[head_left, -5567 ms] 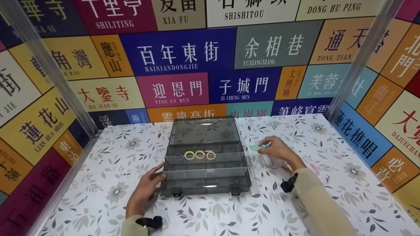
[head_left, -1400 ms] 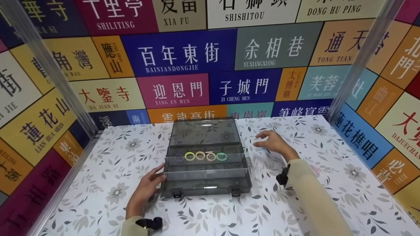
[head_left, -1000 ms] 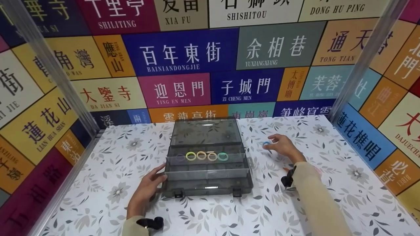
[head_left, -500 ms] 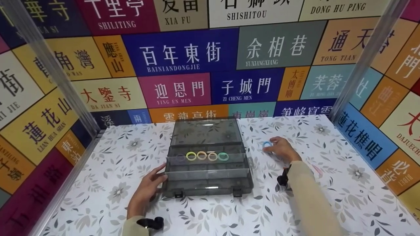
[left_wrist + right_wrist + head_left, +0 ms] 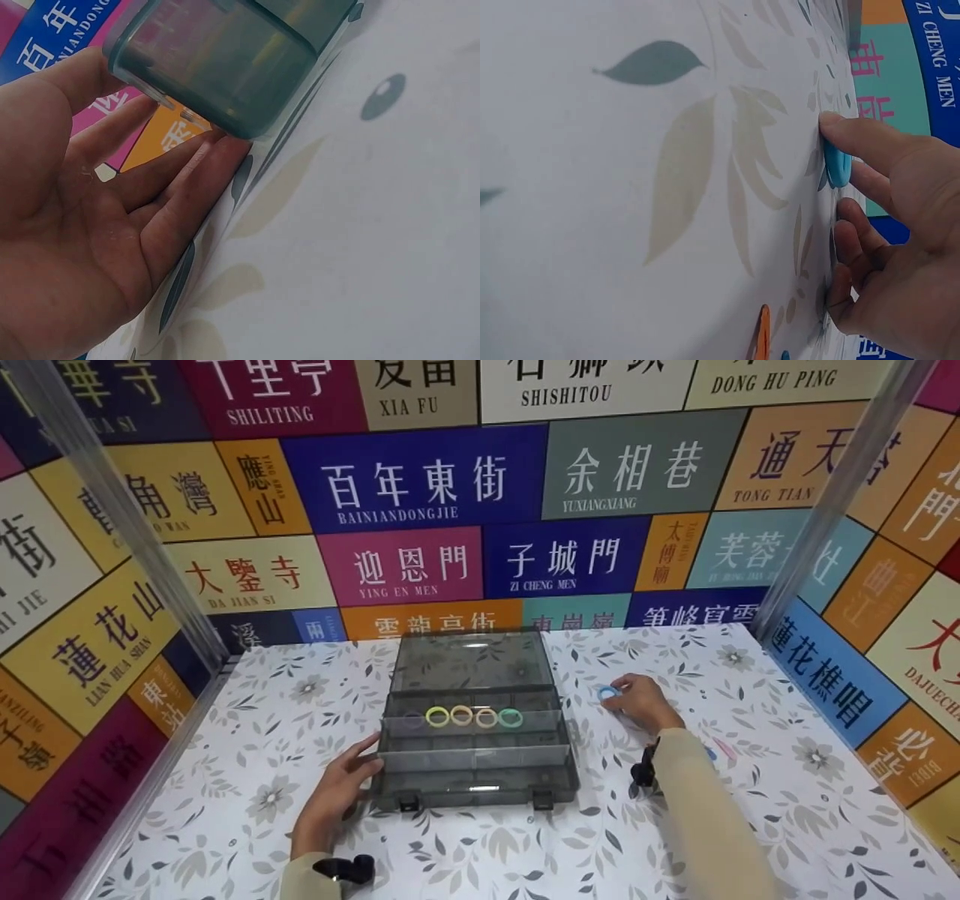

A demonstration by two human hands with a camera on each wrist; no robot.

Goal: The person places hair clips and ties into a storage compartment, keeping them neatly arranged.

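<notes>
Since the frame of 1.4 s ago, right hand (image 5: 639, 703) has dropped from mid-air to the floral-patterned tabletop (image 5: 247, 750), and a small light-blue plastic ring (image 5: 607, 691) now sits at its fingertips. Right wrist view: the forefinger and thumb pinch the ring (image 5: 838, 166) against the table surface, remaining fingers curled loosely below. The ring lies on the table just right of the open smoky-grey translucent plastic organiser box (image 5: 474, 765), apart from it. Left hand (image 5: 335, 799) unchanged: fingers straight, pressed flat against the box's left wall; left wrist view shows the palm (image 5: 90, 247) open with fingertips under the box corner (image 5: 225, 67). Rear compartment of the box holds a row of rings: dark purple ring (image 5: 411, 719), yellow ring (image 5: 436, 717), pale orange ring (image 5: 462, 716), cream ring (image 5: 486, 718), green ring (image 5: 511, 718). Lid (image 5: 469, 660) stands tilted back.
</notes>
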